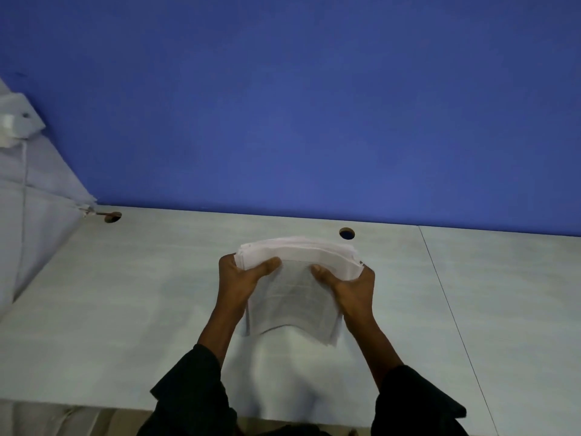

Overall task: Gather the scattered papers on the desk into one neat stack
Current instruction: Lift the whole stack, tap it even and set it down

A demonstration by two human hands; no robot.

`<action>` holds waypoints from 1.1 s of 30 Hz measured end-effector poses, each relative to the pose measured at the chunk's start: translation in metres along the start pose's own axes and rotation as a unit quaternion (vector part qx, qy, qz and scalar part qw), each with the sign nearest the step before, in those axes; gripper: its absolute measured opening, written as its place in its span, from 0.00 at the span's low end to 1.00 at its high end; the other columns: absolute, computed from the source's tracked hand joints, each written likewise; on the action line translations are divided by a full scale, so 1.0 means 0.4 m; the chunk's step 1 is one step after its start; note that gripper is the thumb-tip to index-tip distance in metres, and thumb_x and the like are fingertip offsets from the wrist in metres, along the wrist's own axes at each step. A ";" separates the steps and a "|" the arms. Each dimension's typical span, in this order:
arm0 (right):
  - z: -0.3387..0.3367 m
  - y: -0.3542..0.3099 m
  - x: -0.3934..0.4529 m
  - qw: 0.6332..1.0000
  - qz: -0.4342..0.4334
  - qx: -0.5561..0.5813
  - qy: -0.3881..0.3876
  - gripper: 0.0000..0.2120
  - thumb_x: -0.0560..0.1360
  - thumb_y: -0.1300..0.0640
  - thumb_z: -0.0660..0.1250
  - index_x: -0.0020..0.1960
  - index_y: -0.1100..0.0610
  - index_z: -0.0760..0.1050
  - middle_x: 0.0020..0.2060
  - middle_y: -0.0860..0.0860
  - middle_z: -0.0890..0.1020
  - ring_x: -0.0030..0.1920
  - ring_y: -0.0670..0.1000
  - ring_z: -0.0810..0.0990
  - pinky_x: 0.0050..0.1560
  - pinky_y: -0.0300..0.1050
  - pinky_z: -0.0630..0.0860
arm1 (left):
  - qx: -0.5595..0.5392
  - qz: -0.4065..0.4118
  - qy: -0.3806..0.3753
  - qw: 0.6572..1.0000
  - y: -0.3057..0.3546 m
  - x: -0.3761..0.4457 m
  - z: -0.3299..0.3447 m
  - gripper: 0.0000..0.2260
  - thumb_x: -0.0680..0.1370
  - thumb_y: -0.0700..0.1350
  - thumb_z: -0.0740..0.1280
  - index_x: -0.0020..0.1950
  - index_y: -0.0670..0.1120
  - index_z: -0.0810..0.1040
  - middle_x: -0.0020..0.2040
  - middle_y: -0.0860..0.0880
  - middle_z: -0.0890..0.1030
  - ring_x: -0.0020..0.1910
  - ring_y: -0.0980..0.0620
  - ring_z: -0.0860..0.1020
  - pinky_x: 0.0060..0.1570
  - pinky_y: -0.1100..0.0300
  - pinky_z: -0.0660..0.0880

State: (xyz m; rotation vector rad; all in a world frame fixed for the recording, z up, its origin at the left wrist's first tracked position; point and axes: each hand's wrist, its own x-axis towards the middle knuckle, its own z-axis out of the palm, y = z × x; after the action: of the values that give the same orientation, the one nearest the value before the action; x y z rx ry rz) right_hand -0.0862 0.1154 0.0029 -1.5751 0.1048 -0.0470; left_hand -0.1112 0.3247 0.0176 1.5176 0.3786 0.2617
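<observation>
Sleeves [195, 391] forward, both hands, left [240, 280] and right [352, 284], clasp the papers [292, 297] between them; edges seemingly uneven, so tap them square on the bench [125, 294].

This looks like an office workstation. The pale, wood-grain counter [125, 294] has two round cable holes cut near its back edge — one at the left corner [112, 217], one near the middle [346, 233] — as office desks do. A thin seam [446, 297] shows where a neighbouring top joins it on the right. Behind stands a plain blue partition panel [298, 105], and a white side divider [41, 190] closes off the left end — a cubicle layout. A sheaf of printed papers [295, 287] fits desk work.
</observation>
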 end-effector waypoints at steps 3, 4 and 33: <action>0.002 -0.036 0.028 0.999 -0.037 -0.004 -0.015 0.22 0.67 0.54 0.83 0.57 0.50 0.81 0.48 0.46 0.87 0.48 0.48 0.87 0.46 0.41 0.85 | -0.018 0.035 -0.001 0.999 0.036 0.010 -0.020 0.13 0.66 0.43 0.81 0.47 0.50 0.82 0.41 0.56 0.86 0.42 0.57 0.85 0.38 0.63 0.81; 0.002 -0.040 0.031 0.999 -0.050 0.002 -0.005 0.21 0.67 0.52 0.83 0.57 0.51 0.81 0.48 0.45 0.87 0.48 0.47 0.86 0.46 0.41 0.84 | -0.018 0.055 0.004 0.998 0.037 0.014 -0.025 0.11 0.67 0.45 0.80 0.47 0.50 0.82 0.41 0.57 0.86 0.42 0.58 0.85 0.40 0.63 0.81; 0.106 -0.003 0.007 0.976 -0.055 -0.016 0.210 0.10 0.76 0.49 0.75 0.41 0.52 0.79 0.35 0.47 0.82 0.36 0.46 0.79 0.39 0.41 0.79 | -0.015 0.072 0.311 0.947 -0.031 -0.044 0.084 0.08 0.74 0.47 0.75 0.43 0.45 0.79 0.38 0.51 0.81 0.37 0.54 0.79 0.37 0.62 0.76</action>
State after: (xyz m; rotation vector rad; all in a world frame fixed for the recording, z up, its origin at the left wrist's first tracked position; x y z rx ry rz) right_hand -0.0793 0.1575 0.0036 -1.5823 0.3515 -0.4688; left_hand -0.1146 0.2864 0.0069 1.4083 0.7589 0.8679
